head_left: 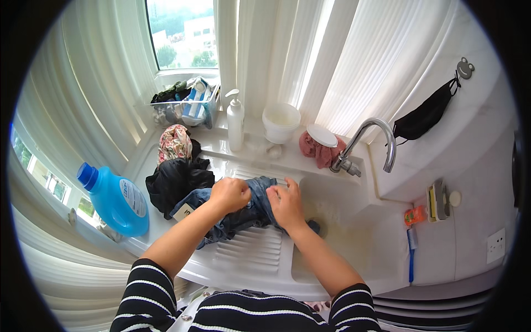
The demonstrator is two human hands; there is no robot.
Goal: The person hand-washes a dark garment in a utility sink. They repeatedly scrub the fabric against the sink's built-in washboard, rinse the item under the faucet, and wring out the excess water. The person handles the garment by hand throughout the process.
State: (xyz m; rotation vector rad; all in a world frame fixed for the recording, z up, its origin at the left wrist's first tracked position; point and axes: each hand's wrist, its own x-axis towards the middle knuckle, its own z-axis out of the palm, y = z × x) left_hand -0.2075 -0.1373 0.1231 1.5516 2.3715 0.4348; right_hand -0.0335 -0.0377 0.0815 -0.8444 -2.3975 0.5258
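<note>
A wet pair of blue jeans (239, 221) lies bunched on the ribbed washboard (251, 253) of the white sink, one end hanging toward the basin. My left hand (230, 195) is closed in a fist over the jeans; what it holds, if anything, is hidden. At the basin's left edge, my right hand (287, 204) is over the other side of the denim, its fingers bent and apart. Left of the jeans sits a heap of black clothing (178, 183), with a floral cloth (175, 144) behind it.
A blue detergent bottle (119, 203) stands at the left. Behind are a clear box (209, 112), a white pump bottle (235, 124), a white tub (281, 123) and a pink cloth (316, 149). The faucet (388, 145) arches near the basin (354, 243); a blue brush (411, 255) is at right.
</note>
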